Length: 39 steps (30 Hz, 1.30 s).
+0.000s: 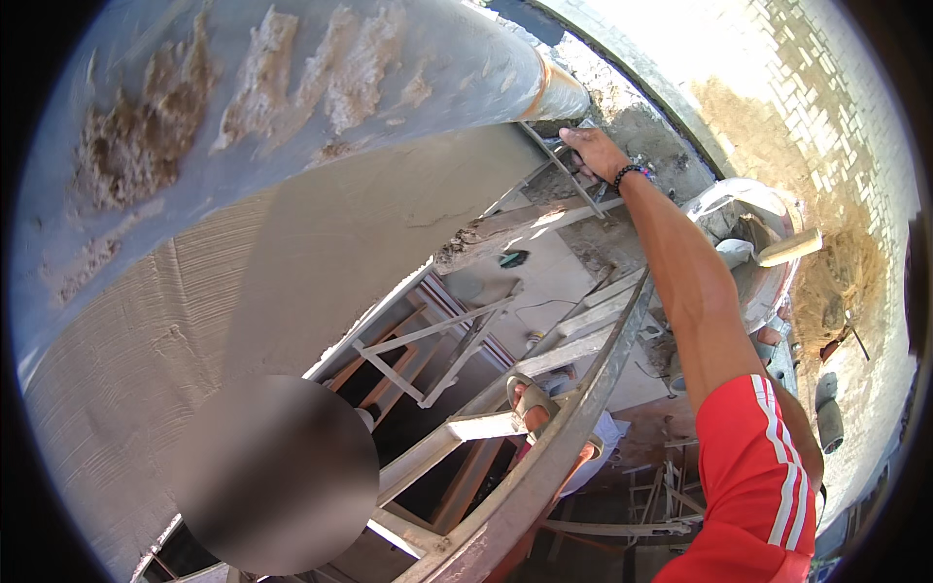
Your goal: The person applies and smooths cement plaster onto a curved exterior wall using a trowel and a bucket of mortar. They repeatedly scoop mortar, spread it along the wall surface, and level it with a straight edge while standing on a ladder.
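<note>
My right hand [591, 155], with a dark beaded band at the wrist, is stretched out at the upper middle. Its fingers curl around a thin, straight-edged plastering float [567, 170], seen almost edge-on. The float lies at the right end of a smooth, wet-looking grey plastered wall [389, 199]. How the handle sits in the palm is hidden. My left hand does not show.
A blue-grey rounded surface [428, 73] smeared with mortar crosses the upper left. Below are a wooden ladder frame [583, 403] and a sandalled foot [530, 403]. A mortar-stained bucket [773, 277] and wooden block [789, 248] stand right. A blurred disc [282, 476] covers the lower left.
</note>
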### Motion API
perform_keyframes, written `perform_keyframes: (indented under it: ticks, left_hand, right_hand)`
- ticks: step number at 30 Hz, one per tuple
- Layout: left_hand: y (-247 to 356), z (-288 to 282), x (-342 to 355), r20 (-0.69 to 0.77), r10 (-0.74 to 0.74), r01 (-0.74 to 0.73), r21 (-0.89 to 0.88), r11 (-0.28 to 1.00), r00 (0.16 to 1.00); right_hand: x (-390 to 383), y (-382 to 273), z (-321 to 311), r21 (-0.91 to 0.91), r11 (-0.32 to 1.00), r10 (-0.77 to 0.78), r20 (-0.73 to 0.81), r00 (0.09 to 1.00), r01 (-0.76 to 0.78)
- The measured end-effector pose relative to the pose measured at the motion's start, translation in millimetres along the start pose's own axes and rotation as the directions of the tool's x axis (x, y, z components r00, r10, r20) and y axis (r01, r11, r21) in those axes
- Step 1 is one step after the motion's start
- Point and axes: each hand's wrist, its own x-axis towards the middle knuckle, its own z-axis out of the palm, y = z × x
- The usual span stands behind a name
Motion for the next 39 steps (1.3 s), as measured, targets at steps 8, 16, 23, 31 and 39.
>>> perform_keyframes:
  ticks: [8, 16, 23, 31, 39]
  left_hand:
    - [1.7, -6.3, -5.1, -0.001, -0.008, 0.008, -0.007, 1.0, 1.0]
    - [2.1, -23.2, -8.1, -0.003, -0.008, 0.008, -0.026, 1.0, 1.0]
    - [5.8, -44.4, -24.0, -0.02, -0.015, 0.014, -0.071, 0.997, 1.0]
    - [10.4, -68.4, -21.8, -0.014, -0.071, 0.069, -0.097, 0.993, 0.997]
    - [19.6, -74.2, -6.9, 0.079, -0.095, 0.094, 0.012, 0.996, 0.992]
  right_hand:
    - [-14.1, -37.9, 1.9, -0.017, 1.0, -0.002, 0.134, 0.991, 0.004]
    - [-54.7, -76.4, 23.4, 0.053, 0.995, -0.087, 0.138, 0.987, 0.08]
    - [-120.2, -138.2, 35.3, -0.105, 0.983, -0.129, 0.203, 0.971, 0.152]
    - [-251.3, -230.6, 64.6, -0.033, 0.847, -0.497, 0.302, 0.813, 0.53]
    - [-310.2, -196.8, 27.9, 0.095, 0.823, -0.556, 0.337, 0.759, 0.561]
